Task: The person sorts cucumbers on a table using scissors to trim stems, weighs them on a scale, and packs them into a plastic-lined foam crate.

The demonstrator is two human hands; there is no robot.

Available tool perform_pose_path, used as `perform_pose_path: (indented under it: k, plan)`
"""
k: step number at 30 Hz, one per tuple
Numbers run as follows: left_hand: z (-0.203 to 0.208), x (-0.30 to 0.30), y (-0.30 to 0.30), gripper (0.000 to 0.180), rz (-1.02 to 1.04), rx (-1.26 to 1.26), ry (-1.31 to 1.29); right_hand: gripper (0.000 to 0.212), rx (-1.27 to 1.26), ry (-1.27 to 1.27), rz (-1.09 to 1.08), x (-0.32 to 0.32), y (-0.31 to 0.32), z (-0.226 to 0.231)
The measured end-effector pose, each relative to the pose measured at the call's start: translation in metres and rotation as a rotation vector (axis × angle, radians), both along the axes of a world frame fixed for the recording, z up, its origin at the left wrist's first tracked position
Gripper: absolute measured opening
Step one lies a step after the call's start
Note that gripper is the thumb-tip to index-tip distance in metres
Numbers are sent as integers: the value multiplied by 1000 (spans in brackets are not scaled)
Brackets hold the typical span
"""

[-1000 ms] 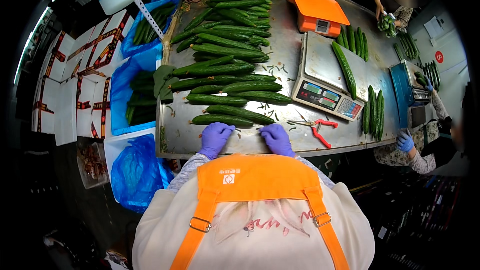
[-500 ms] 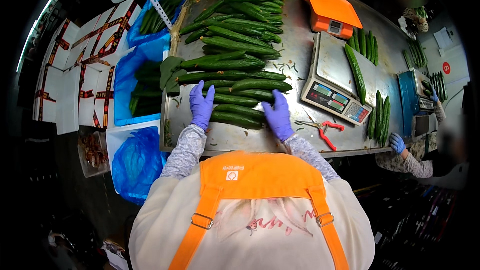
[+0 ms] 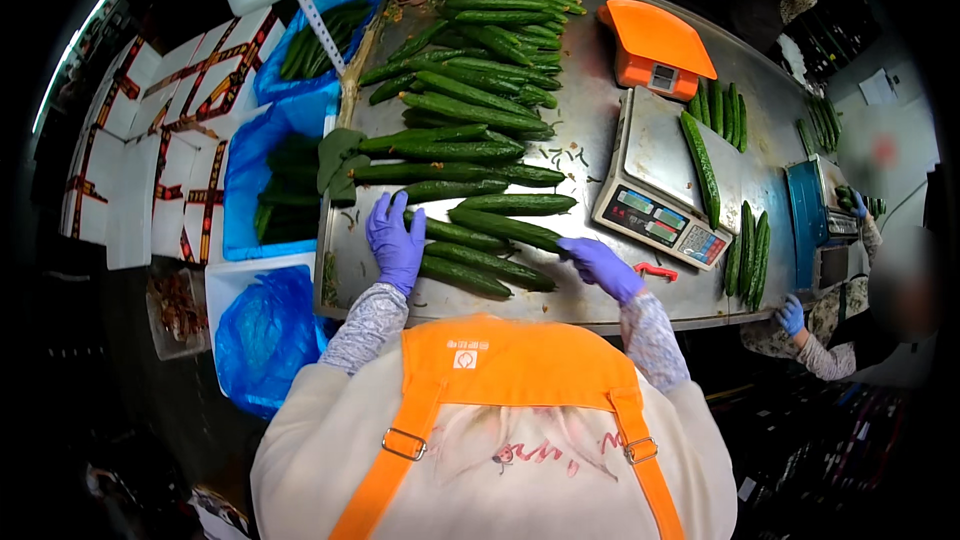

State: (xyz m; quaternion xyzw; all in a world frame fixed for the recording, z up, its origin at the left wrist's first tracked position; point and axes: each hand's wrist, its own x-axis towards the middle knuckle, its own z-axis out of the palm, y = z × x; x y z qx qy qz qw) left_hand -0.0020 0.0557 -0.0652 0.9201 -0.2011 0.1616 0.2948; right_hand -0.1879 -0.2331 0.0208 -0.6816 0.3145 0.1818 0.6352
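Observation:
Long green cucumbers (image 3: 484, 150) lie in stacked rows on the steel table in front of me. My left hand (image 3: 396, 248), in a purple glove, rests at the left ends of the nearest cucumbers with its fingers apart. In its purple glove, my right hand (image 3: 603, 268) grips the right tip of a slanted cucumber (image 3: 508, 227). Below that one lie more cucumbers, the nearest cucumber (image 3: 464, 276) close to the table's front edge. Red-handled snips (image 3: 656, 271) show beside my right hand, which hides most of them.
A digital scale (image 3: 665, 200) with one cucumber on it stands to the right, an orange scale (image 3: 660, 45) behind it. Blue-lined bins (image 3: 232, 190) and white foam boxes (image 3: 130, 185) line the left. A co-worker's gloved hand (image 3: 791, 315) is at the right table edge.
My right hand has moved right and nearer to me, now holding a cucumber's tip. The near cucumbers have shifted and slant down to the right. The snips are now mostly covered.

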Motion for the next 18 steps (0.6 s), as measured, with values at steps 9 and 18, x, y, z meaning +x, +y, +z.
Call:
perform_pose_path:
  k: [9, 18]
  plan:
    - [21, -53, -12, 80, -756, 408, -19, 32, 382, -295, -747, -83, -62, 16]
    - [22, -51, -41, 86, -674, 364, 27, 51, 170, -477, -1079, -37, -121, 6]
